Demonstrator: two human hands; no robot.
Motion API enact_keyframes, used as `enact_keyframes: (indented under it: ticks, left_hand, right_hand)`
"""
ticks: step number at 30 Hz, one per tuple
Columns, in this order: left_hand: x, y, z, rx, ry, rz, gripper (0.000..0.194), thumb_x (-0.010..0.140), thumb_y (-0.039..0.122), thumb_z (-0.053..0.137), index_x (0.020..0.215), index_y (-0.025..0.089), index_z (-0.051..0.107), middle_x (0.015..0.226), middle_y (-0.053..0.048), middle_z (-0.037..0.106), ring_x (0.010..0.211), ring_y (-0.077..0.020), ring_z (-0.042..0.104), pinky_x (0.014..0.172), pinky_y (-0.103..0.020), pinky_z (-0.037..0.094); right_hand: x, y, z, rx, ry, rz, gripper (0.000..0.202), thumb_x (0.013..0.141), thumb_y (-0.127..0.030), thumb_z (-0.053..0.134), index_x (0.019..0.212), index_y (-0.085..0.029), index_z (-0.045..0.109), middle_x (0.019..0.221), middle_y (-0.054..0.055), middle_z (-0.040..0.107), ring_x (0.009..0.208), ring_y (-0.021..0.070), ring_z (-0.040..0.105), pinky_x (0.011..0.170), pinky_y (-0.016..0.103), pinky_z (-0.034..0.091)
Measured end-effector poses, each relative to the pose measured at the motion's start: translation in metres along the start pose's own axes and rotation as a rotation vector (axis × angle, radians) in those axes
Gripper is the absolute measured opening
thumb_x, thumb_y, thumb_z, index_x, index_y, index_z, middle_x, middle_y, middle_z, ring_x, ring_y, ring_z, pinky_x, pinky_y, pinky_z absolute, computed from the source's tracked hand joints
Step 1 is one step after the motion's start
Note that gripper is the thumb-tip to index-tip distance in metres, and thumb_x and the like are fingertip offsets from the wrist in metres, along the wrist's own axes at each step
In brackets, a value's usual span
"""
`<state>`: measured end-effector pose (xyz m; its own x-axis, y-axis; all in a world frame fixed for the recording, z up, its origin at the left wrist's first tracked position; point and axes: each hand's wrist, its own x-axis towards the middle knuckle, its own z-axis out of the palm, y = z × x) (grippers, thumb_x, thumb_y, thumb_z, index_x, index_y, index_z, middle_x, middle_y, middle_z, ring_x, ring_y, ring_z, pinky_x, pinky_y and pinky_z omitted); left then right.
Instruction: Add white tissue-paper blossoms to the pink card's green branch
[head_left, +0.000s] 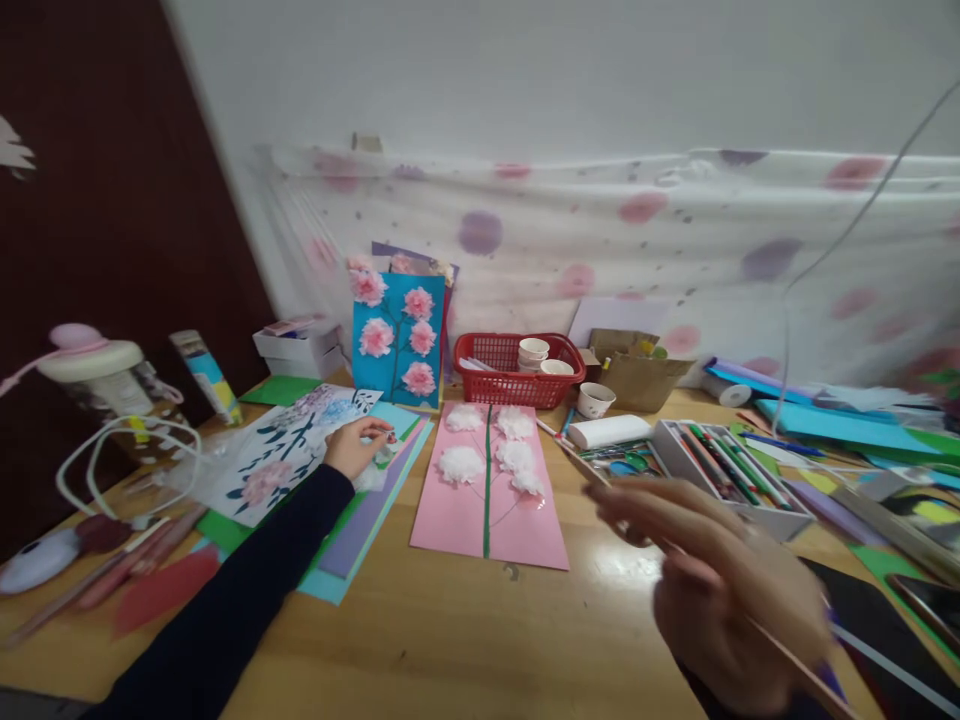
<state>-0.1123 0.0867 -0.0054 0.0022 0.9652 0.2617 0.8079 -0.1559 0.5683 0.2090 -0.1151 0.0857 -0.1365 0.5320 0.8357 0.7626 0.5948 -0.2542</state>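
Note:
My left hand (pixel 358 447) is closed in a pinch above stacked coloured papers (pixel 373 517) and a floral picture sheet (pixel 271 462). Something small shows at its fingertips, too small to name. In the right foreground, my right hand (pixel 731 585), blurred, is closed around a thin wooden stick (pixel 799 668) that slants up toward the table's middle; whether it is a brush cannot be made out. Between the hands lies a pink card (pixel 450 522) with a green paper stem (pixel 487 495) and several white tissue flowers (pixel 461 465). The lowest flower on the right has a pinkish edge.
Behind the card stand a red basket (pixel 517 388) with white cups, a paper cup (pixel 596 400) and a blue card with pink flowers (pixel 386 375). A box of coloured pens (pixel 780 518) sits right. A bottle (pixel 112 385) and glue tube (pixel 206 375) stand left.

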Motion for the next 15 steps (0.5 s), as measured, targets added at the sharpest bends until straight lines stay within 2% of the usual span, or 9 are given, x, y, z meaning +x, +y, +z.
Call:
enact_keyframes:
  ticks: [3, 6, 7, 11, 15]
  left_hand:
    - [0.002, -0.002, -0.003, -0.008, -0.011, -0.001, 0.032, 0.081, 0.035, 0.045, 0.1, 0.021, 0.066, 0.085, -0.004, 0.076, 0.088, -0.0231, 0.067, 0.083, -0.035, 0.045]
    - [0.002, -0.001, -0.001, 0.03, 0.01, -0.018, 0.029, 0.082, 0.037, 0.046, 0.095, 0.022, 0.068, 0.093, -0.006, 0.074, 0.098, -0.0257, 0.064, 0.088, -0.038, 0.041]
    - [0.002, 0.0, 0.001, 0.051, 0.024, -0.03, 0.028, 0.08, 0.039, 0.049, 0.091, 0.022, 0.069, 0.097, -0.008, 0.073, 0.103, -0.0285, 0.061, 0.09, -0.041, 0.039]
    - [0.002, 0.004, 0.008, 0.102, 0.066, -0.071, 0.022, 0.071, 0.041, 0.063, 0.076, 0.021, 0.07, 0.106, -0.013, 0.068, 0.112, -0.039, 0.05, 0.092, -0.052, 0.033]
    - [0.005, 0.004, 0.007, 0.031, 0.064, -0.055, 0.015, 0.07, 0.034, 0.063, 0.065, 0.02, 0.065, 0.1, -0.01, 0.069, 0.113, -0.0388, 0.049, 0.095, -0.054, 0.032]
  right_hand:
    - [0.005, 0.025, 0.035, -0.049, 0.011, -0.115, 0.031, 0.088, -0.018, 0.049, 0.116, -0.027, 0.062, 0.103, 0.012, 0.068, 0.087, 0.0238, 0.068, 0.073, 0.037, 0.056]
    - [-0.008, 0.053, 0.065, -0.11, 0.04, -0.196, 0.031, 0.085, -0.014, 0.052, 0.111, -0.024, 0.064, 0.096, 0.012, 0.068, 0.081, 0.0226, 0.069, 0.068, 0.033, 0.057]
    - [-0.014, 0.061, 0.072, -0.103, 0.012, -0.225, 0.031, 0.085, -0.013, 0.051, 0.111, -0.023, 0.064, 0.095, 0.012, 0.069, 0.08, 0.0222, 0.07, 0.066, 0.032, 0.057]
    - [-0.028, 0.075, 0.083, -0.05, -0.086, -0.212, 0.033, 0.085, -0.011, 0.048, 0.112, -0.023, 0.062, 0.094, 0.011, 0.069, 0.079, 0.0217, 0.07, 0.062, 0.03, 0.057]
    - [-0.03, 0.077, 0.083, -0.004, -0.077, -0.139, 0.031, 0.086, -0.011, 0.048, 0.111, -0.022, 0.062, 0.097, 0.012, 0.067, 0.084, 0.022, 0.068, 0.067, 0.033, 0.056]
